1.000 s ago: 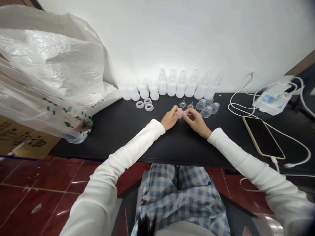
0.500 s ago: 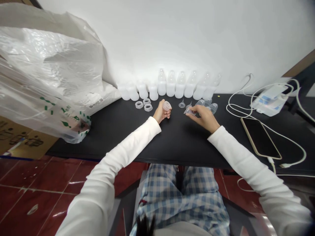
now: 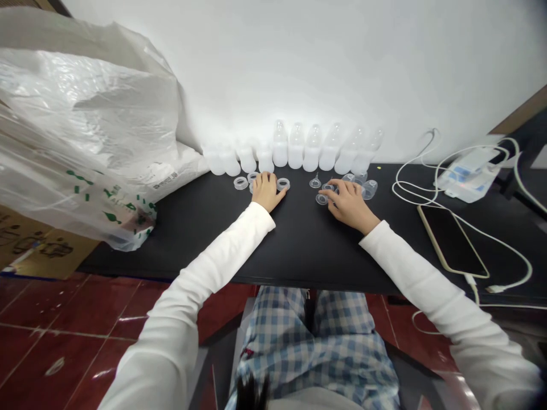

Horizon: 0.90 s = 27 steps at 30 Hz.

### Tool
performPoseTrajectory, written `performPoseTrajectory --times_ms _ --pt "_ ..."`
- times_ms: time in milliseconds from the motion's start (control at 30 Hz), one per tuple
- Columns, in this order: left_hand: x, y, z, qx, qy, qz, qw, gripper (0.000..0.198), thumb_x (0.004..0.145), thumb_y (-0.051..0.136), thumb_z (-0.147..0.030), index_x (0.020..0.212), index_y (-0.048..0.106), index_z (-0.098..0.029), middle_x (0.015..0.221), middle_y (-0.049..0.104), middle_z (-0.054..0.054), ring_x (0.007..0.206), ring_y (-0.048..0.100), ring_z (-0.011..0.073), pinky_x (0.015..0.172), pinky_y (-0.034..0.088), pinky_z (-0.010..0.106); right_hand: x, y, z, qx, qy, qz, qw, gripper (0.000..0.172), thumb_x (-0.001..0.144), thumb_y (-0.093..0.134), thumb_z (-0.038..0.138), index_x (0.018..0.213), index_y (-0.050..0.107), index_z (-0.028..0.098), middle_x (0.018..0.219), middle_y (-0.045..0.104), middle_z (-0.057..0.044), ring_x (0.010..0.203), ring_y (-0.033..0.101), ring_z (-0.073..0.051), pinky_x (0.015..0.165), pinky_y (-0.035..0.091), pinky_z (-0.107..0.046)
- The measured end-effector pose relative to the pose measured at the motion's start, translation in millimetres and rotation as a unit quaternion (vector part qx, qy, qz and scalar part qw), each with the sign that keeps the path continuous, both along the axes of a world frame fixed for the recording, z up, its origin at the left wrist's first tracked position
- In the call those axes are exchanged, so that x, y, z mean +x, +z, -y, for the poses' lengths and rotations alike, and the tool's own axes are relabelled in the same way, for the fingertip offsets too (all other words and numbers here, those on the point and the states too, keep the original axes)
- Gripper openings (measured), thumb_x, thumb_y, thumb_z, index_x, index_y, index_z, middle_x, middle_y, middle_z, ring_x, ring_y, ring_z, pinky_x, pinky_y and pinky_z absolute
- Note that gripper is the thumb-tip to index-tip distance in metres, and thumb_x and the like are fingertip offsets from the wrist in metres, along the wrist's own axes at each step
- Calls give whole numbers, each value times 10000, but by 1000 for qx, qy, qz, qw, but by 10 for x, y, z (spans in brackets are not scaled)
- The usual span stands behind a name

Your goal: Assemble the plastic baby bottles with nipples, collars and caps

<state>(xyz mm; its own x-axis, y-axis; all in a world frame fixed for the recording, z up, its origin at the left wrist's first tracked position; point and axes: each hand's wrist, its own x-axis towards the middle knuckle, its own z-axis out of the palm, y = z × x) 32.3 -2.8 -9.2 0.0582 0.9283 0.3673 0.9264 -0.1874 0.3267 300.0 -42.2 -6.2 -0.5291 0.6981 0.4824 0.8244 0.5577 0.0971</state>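
Note:
My left hand [image 3: 265, 191] lies flat on the black table [image 3: 299, 239], fingers stretched over a clear plastic ring [image 3: 253, 177]. Two more rings lie beside it, one to its left [image 3: 240, 183] and one at its thumb [image 3: 282, 184]. My right hand [image 3: 349, 200] rests with fingers apart among small clear nipples; one nipple [image 3: 321, 199] lies at the thumb tip and another [image 3: 329, 187] under the forefinger. Clear caps [image 3: 370, 186] sit just beyond the fingers. A row of white bottles [image 3: 294, 152] stands against the wall.
A large plastic bag [image 3: 85, 131] covers the table's left end. To the right lie a phone [image 3: 452, 239], white cables [image 3: 504, 250] and a small white device [image 3: 470, 173]. A cardboard box [image 3: 25, 245] stands on the red tiled floor at left.
My hands came apart from the middle. The left hand carried a ring back to the rings and set it down. The right hand carried a nipple back to the clear pieces.

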Motion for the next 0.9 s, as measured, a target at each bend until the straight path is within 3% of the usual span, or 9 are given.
performPoseTrajectory --times_ms 100,233,300,433,500,567,700,900 --pt "-1 46 49 -13 45 -59 997 336 933 594 -373 1149 630 -119 1433 550 255 1360 486 430 1123 384 559 -11 -15 23 18 -7 24 1000 444 963 455 112 1355 632 223 1387 578 -162 1239 519 -329 1018 364 -498" --pt "-14 61 57 -5 79 -62 995 456 942 530 -320 1320 595 -74 1545 484 267 1424 456 426 1150 371 565 -54 4 57 29 -4 10 1000 463 982 446 129 1411 597 217 1394 579 -167 1240 518 -319 1016 362 -480" --pt "-21 47 48 10 50 -59 997 524 962 487 -308 1450 535 -122 1619 433 213 1480 423 392 1184 352 556 -74 4 63 23 -2 -11 1000 444 992 443 150 1402 599 215 1378 589 -165 1223 529 -314 1010 370 -475" --pt "-21 -8 17 -6 -80 -91 993 523 1015 389 -307 1518 523 -258 1675 402 75 1574 336 298 1266 278 524 -83 -33 50 8 2 -50 999 372 1010 449 216 1334 632 217 1350 602 -161 1213 542 -316 1001 391 -478" --pt "-24 -35 -3 -21 -80 -90 993 522 1015 377 -297 1504 546 -228 1645 449 95 1569 354 294 1273 278 525 -82 -43 38 5 -1 -68 998 363 1013 455 247 1332 624 212 1345 600 -167 1212 546 -320 999 401 -485" --pt "-32 -56 -25 -21 -40 -73 996 526 1002 387 -273 1492 557 -187 1613 486 133 1554 383 311 1265 294 541 -100 -14 13 3 -11 -86 996 384 1012 454 266 1364 593 200 1342 597 -177 1213 548 -327 1002 410 -500" --pt "-40 -74 -48 -13 13 -49 999 516 976 405 -230 1453 579 -142 1603 489 168 1529 420 328 1238 343 534 -269 236 -171 1 -20 -88 996 433 1006 434 270 1417 540 182 1410 548 -212 1279 513 -369 1043 404 -569" --pt "-37 -55 -47 -19 26 -60 998 511 977 419 -237 1450 567 -111 1598 492 178 1512 441 323 1230 356 497 -814 853 -865 -11 16 -36 999 534 980 432 263 1503 444 161 1564 424 -211 1403 416 -413 1100 386 -620"
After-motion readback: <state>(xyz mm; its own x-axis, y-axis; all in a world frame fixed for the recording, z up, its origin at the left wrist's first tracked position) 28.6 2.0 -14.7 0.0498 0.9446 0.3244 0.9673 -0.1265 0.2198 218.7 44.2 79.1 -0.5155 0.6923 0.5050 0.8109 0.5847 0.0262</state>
